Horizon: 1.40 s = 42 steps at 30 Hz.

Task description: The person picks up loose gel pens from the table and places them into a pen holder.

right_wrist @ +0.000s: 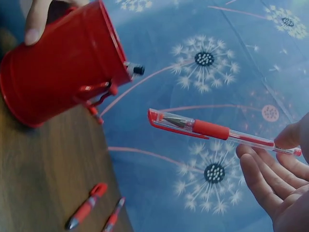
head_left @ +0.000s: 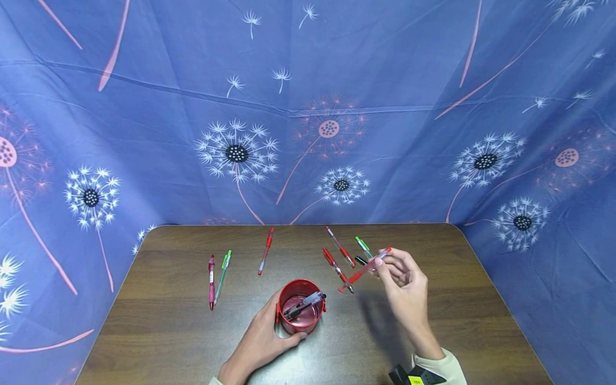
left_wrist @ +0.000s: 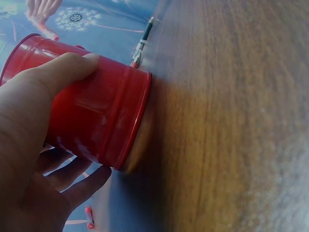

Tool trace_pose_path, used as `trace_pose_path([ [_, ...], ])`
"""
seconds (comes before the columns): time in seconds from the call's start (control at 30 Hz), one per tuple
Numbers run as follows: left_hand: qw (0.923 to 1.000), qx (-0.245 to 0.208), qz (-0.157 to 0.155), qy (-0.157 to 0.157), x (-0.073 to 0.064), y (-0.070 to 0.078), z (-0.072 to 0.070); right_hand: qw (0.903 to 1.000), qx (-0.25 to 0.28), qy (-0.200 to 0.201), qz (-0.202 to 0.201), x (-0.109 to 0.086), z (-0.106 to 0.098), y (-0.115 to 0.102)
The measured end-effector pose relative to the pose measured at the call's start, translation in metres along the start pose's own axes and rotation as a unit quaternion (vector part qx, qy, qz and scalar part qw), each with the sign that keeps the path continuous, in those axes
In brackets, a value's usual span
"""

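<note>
My left hand (head_left: 262, 339) holds a small red metal bucket (left_wrist: 108, 101), thumb on the near side and fingers around the far left. Inside the bucket lean clear-barrelled pens with dark parts (head_left: 304, 306), their ends poking over the rim; one black end (right_wrist: 138, 70) shows in the right wrist view. Right of the bucket, my right hand (head_left: 408, 291) pinches a red gel pen (right_wrist: 211, 129) near its tail end between thumb and fingers. Its clear, red-clipped cap (right_wrist: 166, 121) points left towards the bucket, and the pen is raised above the table.
Near the right hand lie two red pens (head_left: 332, 261) (head_left: 340, 247), a green pen (head_left: 363, 246) and a black-ended pen (head_left: 360, 261). Left of the bucket are a red pen (head_left: 266, 251), a dark pink pen (head_left: 212, 286) and a green pen (head_left: 223, 278). A blue cloth (head_left: 409, 176) hangs behind the wooden table (head_left: 168, 342).
</note>
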<state>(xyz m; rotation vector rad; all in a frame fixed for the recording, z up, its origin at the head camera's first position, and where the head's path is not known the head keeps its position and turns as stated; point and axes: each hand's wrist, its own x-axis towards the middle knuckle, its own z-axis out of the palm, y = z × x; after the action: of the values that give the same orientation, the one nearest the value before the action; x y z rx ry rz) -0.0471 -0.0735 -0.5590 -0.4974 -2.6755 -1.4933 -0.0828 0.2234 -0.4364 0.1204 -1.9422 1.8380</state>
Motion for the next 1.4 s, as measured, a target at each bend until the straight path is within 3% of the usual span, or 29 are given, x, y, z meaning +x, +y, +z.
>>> trace_pose_path([
  [0.23, 0.9999, -0.007, -0.013, -0.003, -0.001, 0.001, -0.001, 0.9982, 0.049, -0.03, -0.021, -0.003, 0.011, -0.009],
  [0.5, 0.9996, -0.017, -0.023, -0.008, -0.001, 0.001, -0.001, 0.9949, 0.055, -0.083, -0.015, -0.012, 0.029, -0.009],
  [0.73, 0.9999, -0.011, -0.008, -0.004, 0.0, 0.001, 0.0, 0.9927, 0.027, -0.114, -0.029, -0.021, 0.044, -0.007],
  [0.97, 0.9999, -0.012, 0.0, 0.001, 0.001, 0.0, 0.0, 0.9828, -0.006, -0.172, -0.069, -0.028, 0.057, -0.004],
  [1.4, 1.0, -0.008, -0.003, -0.001, 0.001, -0.001, -0.001, 0.9607, -0.07, -0.262, -0.058, -0.036, 0.065, 0.003],
])
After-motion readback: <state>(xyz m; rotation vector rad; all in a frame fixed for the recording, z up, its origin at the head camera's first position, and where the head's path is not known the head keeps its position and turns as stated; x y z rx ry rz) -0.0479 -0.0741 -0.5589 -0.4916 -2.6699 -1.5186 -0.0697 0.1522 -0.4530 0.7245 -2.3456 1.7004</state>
